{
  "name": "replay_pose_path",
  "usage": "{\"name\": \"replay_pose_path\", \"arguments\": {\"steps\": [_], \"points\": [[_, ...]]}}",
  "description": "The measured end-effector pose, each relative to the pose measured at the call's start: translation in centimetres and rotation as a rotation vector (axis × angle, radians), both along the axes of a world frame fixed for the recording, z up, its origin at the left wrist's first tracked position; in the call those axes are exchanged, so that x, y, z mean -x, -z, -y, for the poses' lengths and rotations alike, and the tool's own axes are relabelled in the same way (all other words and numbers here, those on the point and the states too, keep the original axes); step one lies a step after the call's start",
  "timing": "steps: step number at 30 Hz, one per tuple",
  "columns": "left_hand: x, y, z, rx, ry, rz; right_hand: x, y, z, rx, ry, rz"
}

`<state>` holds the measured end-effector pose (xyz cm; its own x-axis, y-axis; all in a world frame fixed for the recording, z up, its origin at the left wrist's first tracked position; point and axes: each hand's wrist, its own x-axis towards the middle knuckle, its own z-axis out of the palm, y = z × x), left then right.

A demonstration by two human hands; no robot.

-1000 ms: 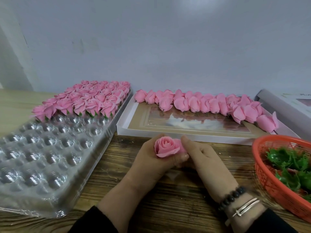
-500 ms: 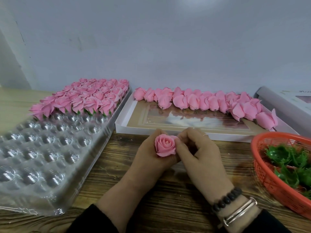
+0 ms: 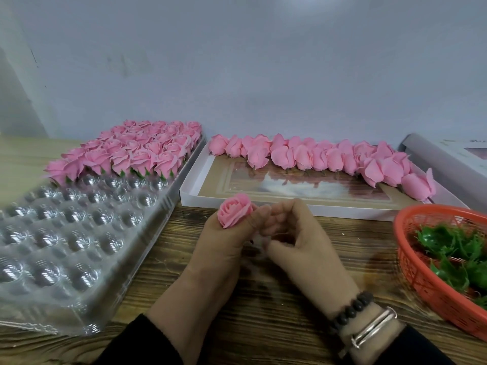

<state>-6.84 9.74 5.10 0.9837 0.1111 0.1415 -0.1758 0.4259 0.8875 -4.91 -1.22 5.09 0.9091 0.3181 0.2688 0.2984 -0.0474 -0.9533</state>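
Observation:
My left hand (image 3: 221, 246) grips a pink rose head (image 3: 234, 209) from below, bloom tilted up and to the left. My right hand (image 3: 297, 238) is beside it with curled fingers, fingertips against the rose's base; whether they pinch anything is hidden. A clear plastic tray (image 3: 66, 233) with round cups lies to the left, its far rows filled with pink roses with green bases (image 3: 131, 151). A shallow white box lid (image 3: 263, 204) behind the hands holds a row of loose pink rose heads (image 3: 316, 156). An orange basket (image 3: 421, 275) at the right holds green plastic sepals (image 3: 453, 254).
The hands work over a dark wooden tabletop (image 3: 263, 312). A grey-white wall stands close behind the trays. Another white box (image 3: 453, 156) lies at the far right edge. Bracelets sit on the right wrist.
The rose has tilted to the left in my left hand. My right hand's fingers have curled in further at the rose's base. The view has shifted slightly.

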Motion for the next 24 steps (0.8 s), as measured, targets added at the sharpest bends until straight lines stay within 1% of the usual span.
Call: {"name": "replay_pose_path", "arguments": {"steps": [3,8,10,14,18,21,24], "points": [[0.0,0.1,0.2,0.093,0.048,-0.074,0.2,0.5,-0.3,0.04,-0.07,-0.024],[0.1,0.0,0.9,0.149,0.09,-0.123,0.2,0.5,-0.2,0.067,-0.009,0.017],[0.1,-0.1,0.6,0.148,0.118,-0.152,0.2,0.2,0.0,0.074,-0.042,0.01],[-0.2,0.0,-0.1,0.143,0.103,-0.233,0.3,0.0,0.4,0.122,-0.168,-0.105],[-0.3,0.2,0.1,0.194,0.125,-0.198,0.2,0.4,0.1,0.078,-0.124,-0.116],[-0.2,0.2,0.0,0.175,0.13,-0.211,0.2,0.2,0.1,0.085,-0.094,-0.07],[-0.2,0.0,-0.3,0.118,0.114,-0.245,0.1,0.1,0.5,0.033,-0.211,-0.203]]}}
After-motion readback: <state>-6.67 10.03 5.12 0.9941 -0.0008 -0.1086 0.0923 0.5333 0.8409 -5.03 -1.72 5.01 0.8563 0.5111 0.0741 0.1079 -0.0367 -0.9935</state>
